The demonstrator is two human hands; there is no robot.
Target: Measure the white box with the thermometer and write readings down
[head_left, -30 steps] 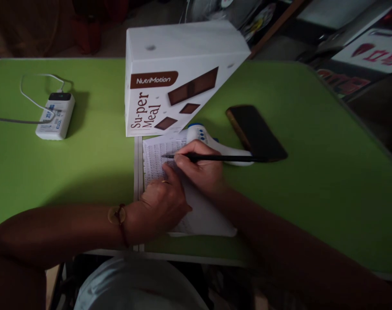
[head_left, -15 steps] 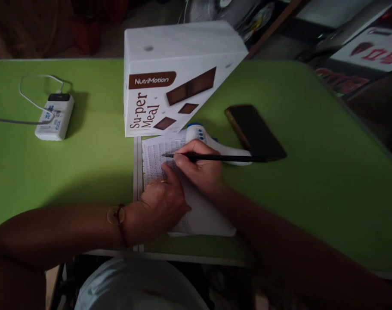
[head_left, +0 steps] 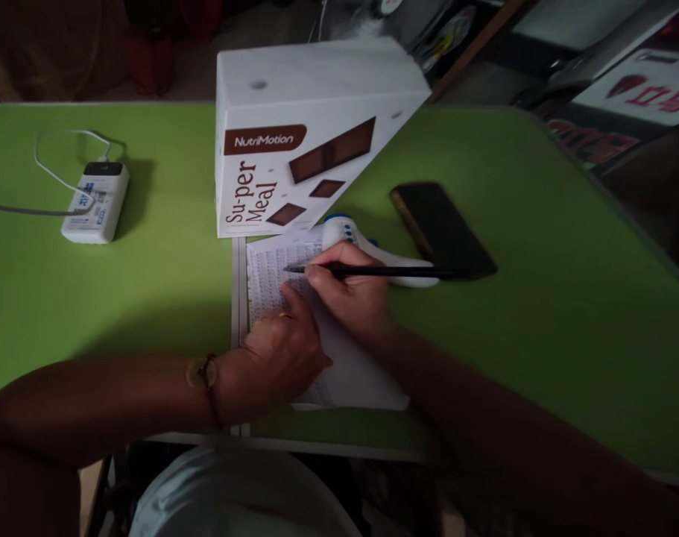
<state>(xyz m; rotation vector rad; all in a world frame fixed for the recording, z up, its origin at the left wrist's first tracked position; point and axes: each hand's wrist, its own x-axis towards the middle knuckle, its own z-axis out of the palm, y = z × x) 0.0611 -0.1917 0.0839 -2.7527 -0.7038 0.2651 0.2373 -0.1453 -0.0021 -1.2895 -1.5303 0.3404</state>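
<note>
A sheet of paper (head_left: 361, 379) covered in rows of small print or writing lies on the green table. My right hand (head_left: 355, 287) pinches a long black pen (head_left: 395, 271), whose tip is at the printed rows; whether it touches the paper I cannot tell. Lower on the same sheet rests my left hand (head_left: 286, 343), its index finger stretched toward the rows and its thumb apart. It holds nothing that shows, and its other fingers are partly hidden. Just beyond my right hand, a white and blue handheld device (head_left: 411, 270) lies partly covered by hand and pen.
A white NutriMotion box (head_left: 322, 74) stands at the paper's far edge. To the right lies a dark phone (head_left: 445, 227). At the left is a white power bank (head_left: 96, 205) with a cable plugged in. The green table (head_left: 568, 321) ends close to my body.
My right hand and the pen tip have shifted slightly to the right along the rows. The left hand stays in place.
</note>
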